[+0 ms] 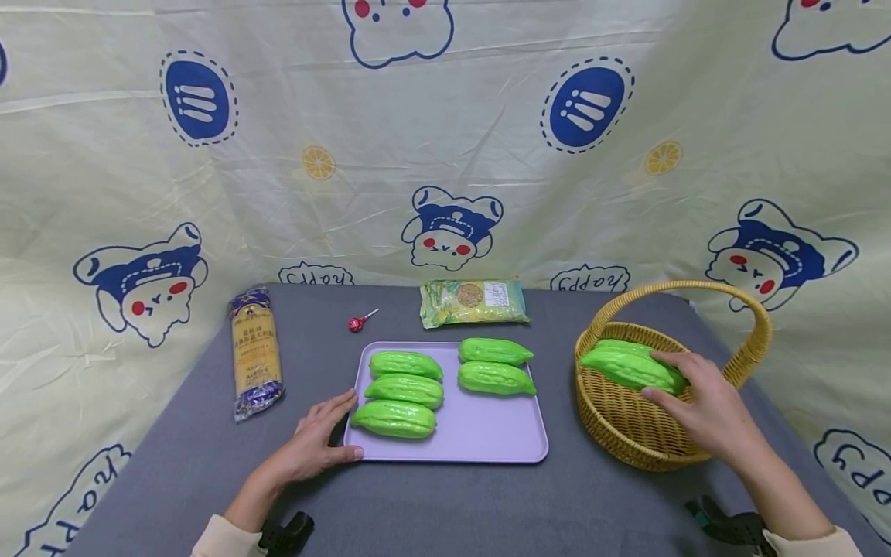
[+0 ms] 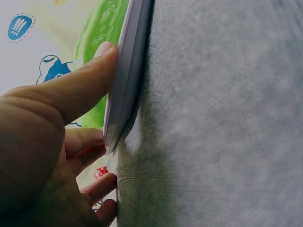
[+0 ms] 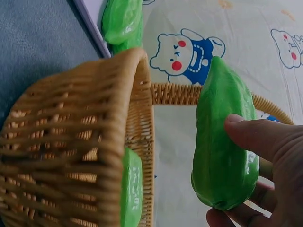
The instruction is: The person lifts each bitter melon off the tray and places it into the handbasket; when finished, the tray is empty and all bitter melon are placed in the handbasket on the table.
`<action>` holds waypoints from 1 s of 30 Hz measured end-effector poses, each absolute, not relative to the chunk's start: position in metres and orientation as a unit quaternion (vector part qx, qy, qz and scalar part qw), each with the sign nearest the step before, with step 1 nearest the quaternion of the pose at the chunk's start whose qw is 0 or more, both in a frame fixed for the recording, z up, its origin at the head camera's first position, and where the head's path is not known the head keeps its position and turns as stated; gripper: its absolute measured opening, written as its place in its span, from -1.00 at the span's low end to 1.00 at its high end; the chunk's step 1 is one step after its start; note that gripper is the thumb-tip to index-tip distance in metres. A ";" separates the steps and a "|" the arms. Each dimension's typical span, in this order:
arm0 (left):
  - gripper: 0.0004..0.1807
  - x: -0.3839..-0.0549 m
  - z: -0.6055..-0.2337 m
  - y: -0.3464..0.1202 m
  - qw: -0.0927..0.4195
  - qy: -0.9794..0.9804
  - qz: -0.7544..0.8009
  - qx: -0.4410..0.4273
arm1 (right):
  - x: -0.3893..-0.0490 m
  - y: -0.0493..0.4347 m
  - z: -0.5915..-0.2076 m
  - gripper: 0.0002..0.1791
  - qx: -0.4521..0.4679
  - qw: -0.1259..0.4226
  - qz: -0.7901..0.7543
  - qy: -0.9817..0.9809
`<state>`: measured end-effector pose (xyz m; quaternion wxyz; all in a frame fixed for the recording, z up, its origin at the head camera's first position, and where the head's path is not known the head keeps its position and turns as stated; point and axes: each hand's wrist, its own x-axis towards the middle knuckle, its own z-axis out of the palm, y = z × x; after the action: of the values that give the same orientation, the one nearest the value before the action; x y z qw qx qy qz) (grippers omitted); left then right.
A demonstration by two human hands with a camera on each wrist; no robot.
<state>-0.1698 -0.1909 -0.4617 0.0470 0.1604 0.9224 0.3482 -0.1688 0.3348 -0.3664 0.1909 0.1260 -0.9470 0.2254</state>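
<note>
My right hand [image 1: 706,398] holds a green bitter melon [image 1: 629,365] over the wicker basket [image 1: 626,433], thumb on one side and fingers on the other. In the right wrist view this bitter melon [image 3: 222,142] is above the basket's rim. A second bitter melon [image 3: 131,189] lies inside the basket, partly hidden by its wall. My left hand [image 1: 316,441] touches the left edge of the lilac tray [image 1: 487,433], its thumb at the near corner. On the tray, several bitter melons [image 1: 394,418] form a left column and two others [image 1: 496,378] lie at upper right.
A long yellow-and-blue food packet [image 1: 255,348] lies at the table's left side. Behind the tray are a red lollipop [image 1: 356,324] and a green-and-yellow packet [image 1: 475,302]. The basket's tall handle [image 1: 682,286] arches over it. A printed cloth [image 1: 445,116] hangs behind the table.
</note>
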 end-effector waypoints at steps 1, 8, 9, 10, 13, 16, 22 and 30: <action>-0.08 -0.170 -0.462 -0.191 0.047 0.923 0.348 0.160 | -0.169 0.337 -0.367 -0.41 0.123 0.190 0.224 -0.948; -0.09 -0.170 -0.462 -0.191 0.040 0.922 0.349 0.164 | -0.175 0.348 -0.368 -0.41 0.111 0.182 0.213 -0.954; -0.09 -0.169 -0.462 -0.191 0.040 0.922 0.349 0.164 | -0.176 0.349 -0.369 -0.41 0.109 0.179 0.211 -0.955; -0.09 -0.169 -0.462 -0.191 0.040 0.922 0.350 0.163 | -0.177 0.350 -0.369 -0.41 0.106 0.176 0.208 -0.956; -0.09 -0.169 -0.462 -0.191 0.041 0.921 0.351 0.162 | -0.180 0.352 -0.369 -0.41 0.106 0.169 0.203 -0.959; -0.09 -0.169 -0.461 -0.190 0.043 0.922 0.350 0.162 | -0.183 0.353 -0.368 -0.41 0.107 0.163 0.197 -0.961; -0.09 -0.169 -0.460 -0.190 0.046 0.923 0.347 0.160 | -0.191 0.356 -0.366 -0.43 0.118 0.145 0.188 -0.964; -0.08 -0.169 -0.460 -0.190 0.047 0.922 0.350 0.159 | -0.202 0.360 -0.362 -0.41 0.114 0.099 0.173 -0.973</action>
<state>-0.1685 -0.1901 -0.4602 0.0465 0.1594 0.9219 0.3501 -0.2018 0.3603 -0.3622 0.0992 0.1139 -0.9733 0.1729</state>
